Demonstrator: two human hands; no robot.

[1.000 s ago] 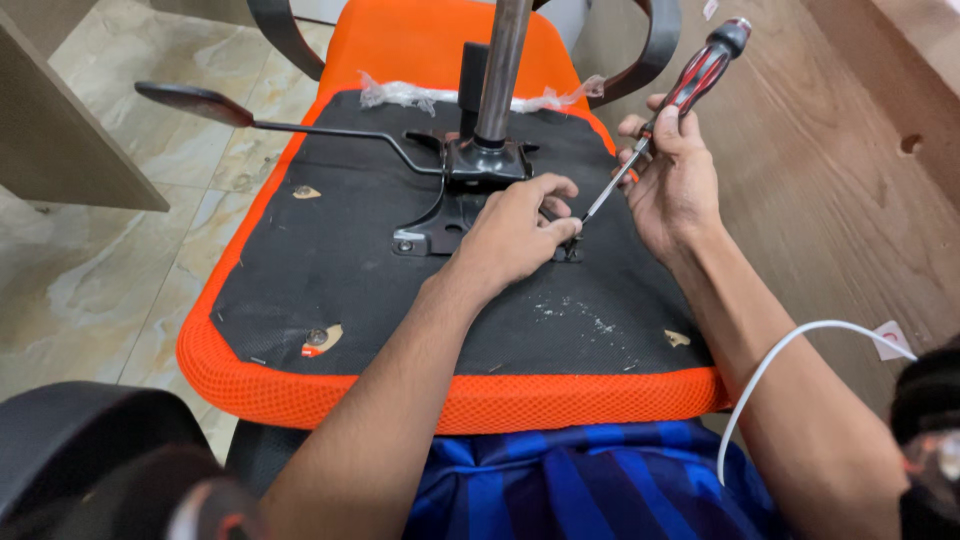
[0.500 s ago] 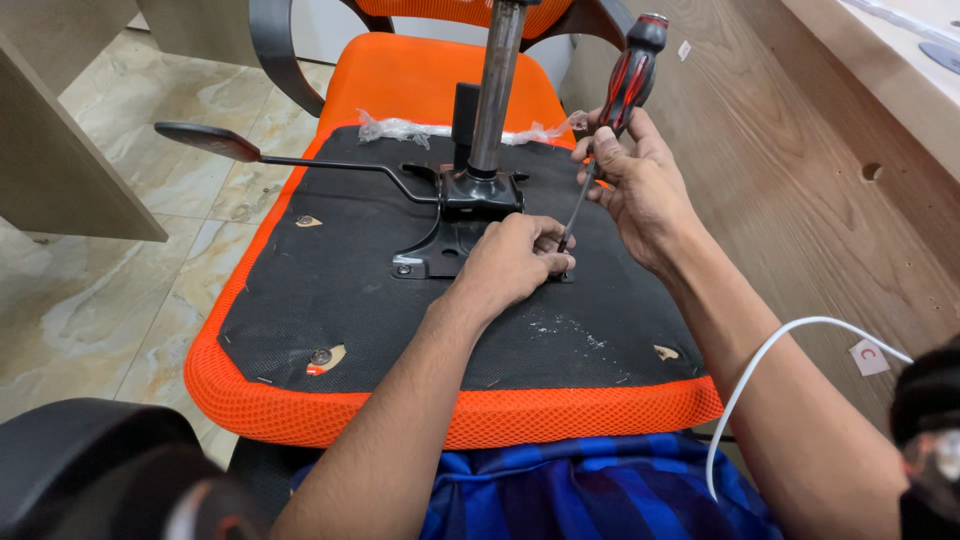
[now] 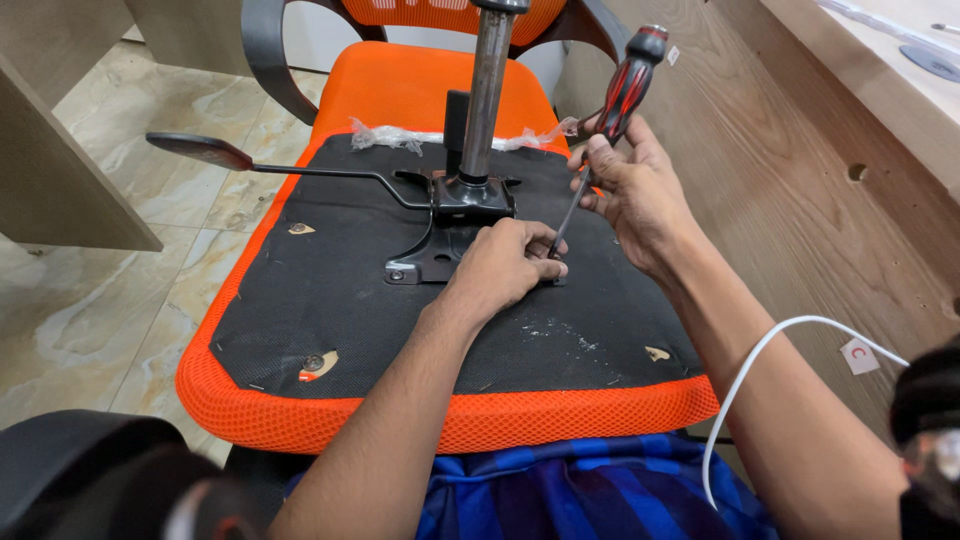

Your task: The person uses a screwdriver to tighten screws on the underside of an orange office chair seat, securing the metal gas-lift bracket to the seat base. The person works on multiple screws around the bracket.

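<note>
At five o'clock of the metal post (image 3: 484,95), the right hand (image 3: 636,190) grips a screwdriver (image 3: 600,135); its tip could slip onto the left hand (image 3: 500,265), whose fingers pinch beside it.

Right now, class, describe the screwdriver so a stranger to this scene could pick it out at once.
Find the upturned orange chair seat with its black underside. Right of its metal post, the right hand grips the screwdriver. It alone has a red-and-black striped handle, its thin shaft slanting down beside the left hand.

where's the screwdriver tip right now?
Head view, centre: the red-and-black-handled screwdriver is in the right hand, its tip down at the black metal seat plate, beside the left hand fingertips.
</note>
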